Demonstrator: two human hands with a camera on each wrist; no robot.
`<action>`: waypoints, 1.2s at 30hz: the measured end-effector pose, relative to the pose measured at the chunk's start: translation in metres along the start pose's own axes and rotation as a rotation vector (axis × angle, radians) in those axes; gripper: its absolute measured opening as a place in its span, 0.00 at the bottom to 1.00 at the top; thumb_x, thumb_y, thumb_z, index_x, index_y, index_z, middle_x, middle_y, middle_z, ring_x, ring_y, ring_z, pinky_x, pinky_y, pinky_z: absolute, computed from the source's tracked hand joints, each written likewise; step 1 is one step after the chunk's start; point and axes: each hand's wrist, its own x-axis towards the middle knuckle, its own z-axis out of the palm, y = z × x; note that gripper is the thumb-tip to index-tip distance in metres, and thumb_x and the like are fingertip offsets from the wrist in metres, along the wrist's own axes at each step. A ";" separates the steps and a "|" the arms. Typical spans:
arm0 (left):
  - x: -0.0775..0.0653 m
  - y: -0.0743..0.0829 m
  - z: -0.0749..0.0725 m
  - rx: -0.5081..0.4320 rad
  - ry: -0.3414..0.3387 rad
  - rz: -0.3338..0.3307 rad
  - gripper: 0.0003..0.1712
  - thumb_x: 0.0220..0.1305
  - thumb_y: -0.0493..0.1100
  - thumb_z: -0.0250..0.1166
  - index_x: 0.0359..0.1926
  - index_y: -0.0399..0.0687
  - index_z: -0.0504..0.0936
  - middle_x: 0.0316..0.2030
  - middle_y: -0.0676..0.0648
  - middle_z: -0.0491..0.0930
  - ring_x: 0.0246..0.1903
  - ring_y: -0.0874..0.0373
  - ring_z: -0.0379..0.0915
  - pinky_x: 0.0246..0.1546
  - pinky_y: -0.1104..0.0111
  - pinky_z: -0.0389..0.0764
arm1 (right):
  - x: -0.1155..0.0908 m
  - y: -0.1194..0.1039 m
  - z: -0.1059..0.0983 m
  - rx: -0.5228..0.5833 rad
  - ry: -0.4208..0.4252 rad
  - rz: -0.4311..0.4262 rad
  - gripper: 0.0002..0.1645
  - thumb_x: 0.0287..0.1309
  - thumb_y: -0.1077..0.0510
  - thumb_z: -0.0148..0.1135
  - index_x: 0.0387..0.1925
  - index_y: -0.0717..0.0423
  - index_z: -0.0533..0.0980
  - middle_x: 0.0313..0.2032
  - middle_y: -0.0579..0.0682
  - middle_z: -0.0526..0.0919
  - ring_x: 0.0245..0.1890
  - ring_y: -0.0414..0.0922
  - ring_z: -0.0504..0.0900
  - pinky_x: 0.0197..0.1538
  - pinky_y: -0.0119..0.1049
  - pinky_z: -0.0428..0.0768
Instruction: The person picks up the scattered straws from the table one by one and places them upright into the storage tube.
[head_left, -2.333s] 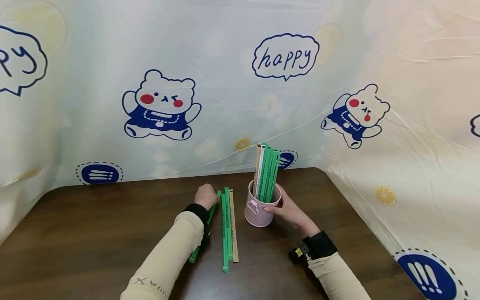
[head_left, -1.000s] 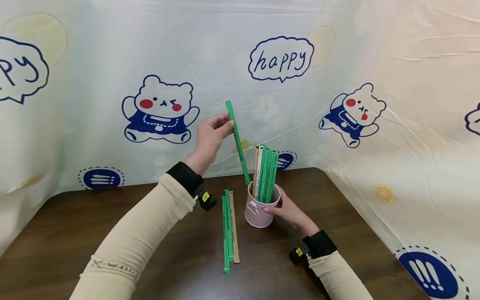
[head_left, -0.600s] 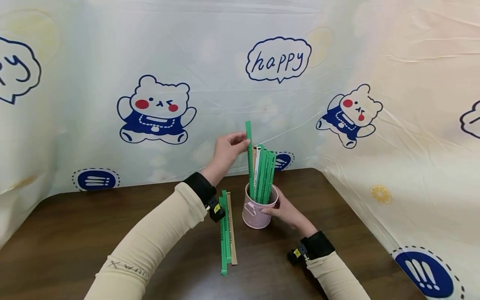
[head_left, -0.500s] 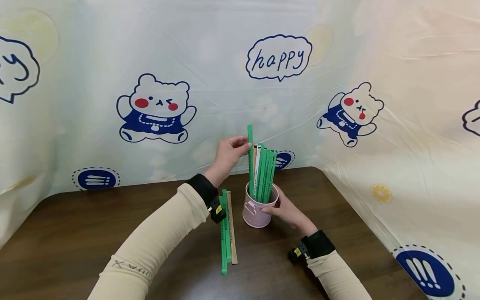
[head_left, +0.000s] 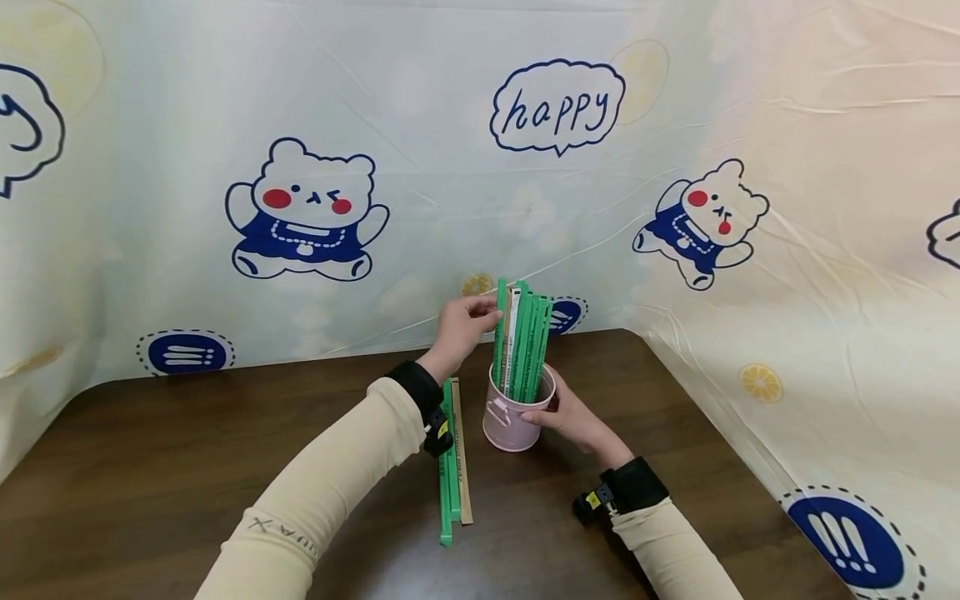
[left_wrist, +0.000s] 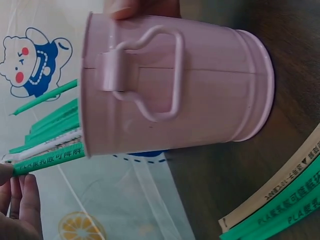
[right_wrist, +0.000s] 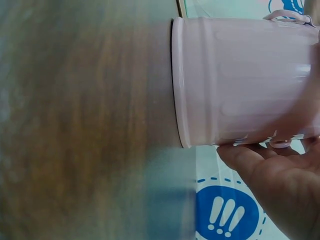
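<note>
My left hand [head_left: 459, 329] pinches the upper part of a green paper-wrapped straw [left_wrist: 52, 161] between thumb and fingers. The straw's lower end is down inside a pink metal bucket [head_left: 510, 429], hidden by the wall. Several more green wrapped straws [head_left: 534, 342] stand in the bucket, along with a white one [head_left: 512, 346] and a brown one mostly covered by its neighbours. My right hand [head_left: 573, 421] grips the bucket from the right, thumb on the near side. The bucket is upright on the table, a small looped handle [left_wrist: 175, 75] on its side.
Left of the bucket, green wrapped straws [head_left: 447, 508] and a brown wrapped straw [head_left: 462, 475] lie side by side on the dark wooden table [head_left: 187, 483]. My left wrist overlaps their far ends in the head view. A printed curtain [head_left: 435, 100] hangs behind the table.
My left hand picked a green straw off the table, raised it over the bucket and lowered it in at the left side, sinking further since half a second ago. The right hand stayed on the bucket.
</note>
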 end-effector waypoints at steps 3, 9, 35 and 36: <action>-0.001 -0.003 0.000 0.008 0.007 0.005 0.19 0.69 0.37 0.61 0.58 0.36 0.79 0.47 0.36 0.81 0.50 0.45 0.78 0.55 0.54 0.81 | 0.001 0.000 0.001 0.005 -0.002 0.000 0.59 0.59 0.53 0.69 0.78 0.47 0.40 0.77 0.59 0.49 0.74 0.61 0.55 0.73 0.62 0.59; -0.003 -0.008 0.000 0.043 0.015 0.029 0.17 0.67 0.37 0.63 0.55 0.38 0.82 0.43 0.40 0.83 0.45 0.50 0.81 0.48 0.60 0.83 | 0.001 -0.001 0.002 0.005 -0.008 -0.003 0.59 0.59 0.53 0.69 0.78 0.47 0.39 0.76 0.60 0.49 0.73 0.61 0.56 0.73 0.62 0.59; -0.006 -0.017 -0.014 0.134 -0.056 -0.029 0.20 0.71 0.39 0.58 0.62 0.41 0.78 0.55 0.37 0.82 0.50 0.43 0.80 0.51 0.61 0.82 | 0.002 0.002 0.001 -0.019 0.023 0.027 0.58 0.59 0.55 0.68 0.78 0.49 0.40 0.76 0.60 0.50 0.74 0.61 0.55 0.74 0.63 0.58; -0.006 -0.017 -0.018 0.154 -0.055 -0.035 0.20 0.71 0.40 0.58 0.62 0.42 0.78 0.55 0.37 0.81 0.50 0.44 0.80 0.51 0.61 0.82 | 0.002 0.002 0.001 -0.019 0.023 0.027 0.58 0.59 0.55 0.69 0.78 0.49 0.40 0.76 0.60 0.50 0.74 0.61 0.55 0.74 0.63 0.58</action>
